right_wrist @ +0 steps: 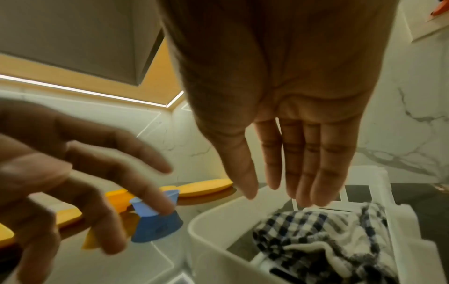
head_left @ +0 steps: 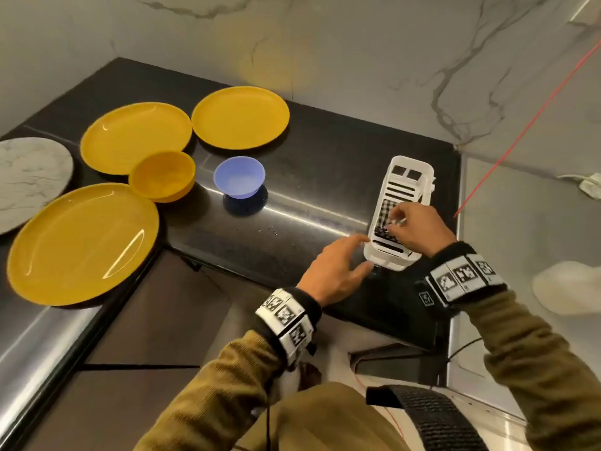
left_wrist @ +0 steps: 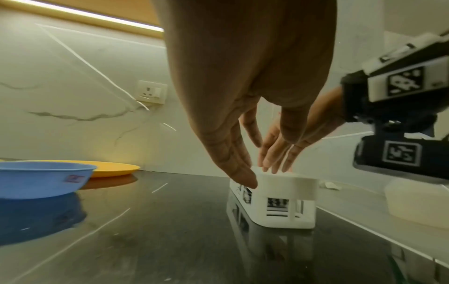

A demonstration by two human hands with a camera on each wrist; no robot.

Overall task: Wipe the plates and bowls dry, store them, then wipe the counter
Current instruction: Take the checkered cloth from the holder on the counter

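Three yellow plates (head_left: 240,117) (head_left: 135,138) (head_left: 81,242), a yellow bowl (head_left: 162,175) and a blue bowl (head_left: 239,177) (left_wrist: 41,178) sit on the black counter (head_left: 309,157). A white slotted basket (head_left: 409,177) (left_wrist: 284,184) (right_wrist: 218,221) at the counter's right end holds a black-and-white checked cloth (head_left: 385,209) (right_wrist: 316,230). My right hand (head_left: 392,222) (right_wrist: 279,198) hovers just over the cloth with straight fingers, holding nothing. My left hand (head_left: 366,252) (left_wrist: 252,165) is spread, thumb and fingertips touching the basket's near left corner.
A grey marble plate (head_left: 29,180) lies at the far left edge. A pale steel surface with a white container (head_left: 566,288) (left_wrist: 413,203) adjoins the counter on the right. A red cord (head_left: 520,131) crosses the marble wall; a wall socket (left_wrist: 152,92) sits behind the plates.
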